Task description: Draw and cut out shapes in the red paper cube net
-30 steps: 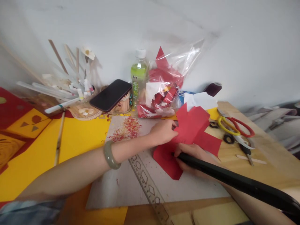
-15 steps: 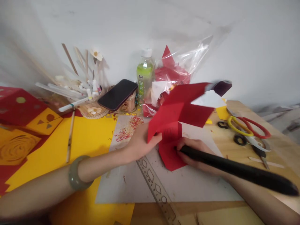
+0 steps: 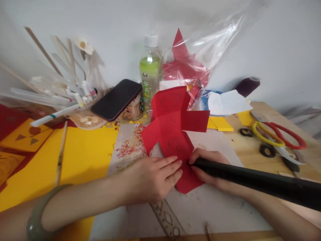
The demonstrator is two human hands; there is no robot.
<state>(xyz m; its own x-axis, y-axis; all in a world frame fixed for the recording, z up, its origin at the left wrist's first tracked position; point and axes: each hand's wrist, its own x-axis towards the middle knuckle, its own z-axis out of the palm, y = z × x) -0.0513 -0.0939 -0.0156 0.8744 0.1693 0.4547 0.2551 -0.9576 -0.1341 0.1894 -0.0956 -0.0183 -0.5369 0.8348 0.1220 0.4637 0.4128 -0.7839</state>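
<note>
A red paper cut-out (image 3: 170,122) with several folded flaps and faint dark line drawings lies in front of me, its far end raised. My left hand (image 3: 160,174), wearing a ring, rests with fingers outstretched on its lower left part and presses it down. In my right hand (image 3: 213,167) is a long black pen-like tool (image 3: 240,175), pinched close to its tip. That tip meets the red paper just right of my left fingertips; whether it is a knife or a pen I cannot make out. A clear stencil ruler (image 3: 167,217) sticks out from under my left hand.
A white sheet (image 3: 220,214) under the work bears red and yellow scraps. Yellow paper (image 3: 82,150) spreads left. Behind stand a phone (image 3: 117,99), a green drink bottle (image 3: 149,72) and a plastic bag (image 3: 213,60). Yellow-and-red-handled scissors (image 3: 269,134) and black tape rolls (image 3: 267,150) lie right.
My left hand has let go of the raised flap and come down flat on the paper. The cut-out has swung down and opened out. The tool's tip stays on the paper.
</note>
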